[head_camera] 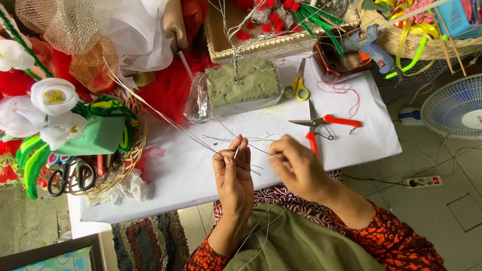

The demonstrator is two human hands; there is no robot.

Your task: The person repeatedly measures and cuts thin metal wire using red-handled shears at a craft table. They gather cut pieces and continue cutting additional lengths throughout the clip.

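Silver wire (201,143), thin and long, runs from the far left down across the white table (191,175) into the person's hands. The left hand (233,175) stands upright with fingers nearly straight and pressed together, pinching several strands between thumb and fingertips. The right hand (296,168) is curled, its fingertips closed on the same strands just to the right of the left hand, the two hands close but not touching. More loose strands trail down over the olive cloth (296,241) on the person's lap.

Such wire looks very light and springy: it bends easily yet holds a kink, and its cut ends are likely sharp. Being smooth and fine, it probably slips through a loose pinch, so a firm fingertip grip near the working point, as both hands have now, seems the sound place to hold it; gripping far along would let the free length whip about.

On the far side of the table lie a grey-green foam block (243,85) in clear wrap, yellow-handled scissors (297,85) and red-handled cutters (321,123) to the right. A basket (130,160) with white artificial flowers (52,95) sits at the left.
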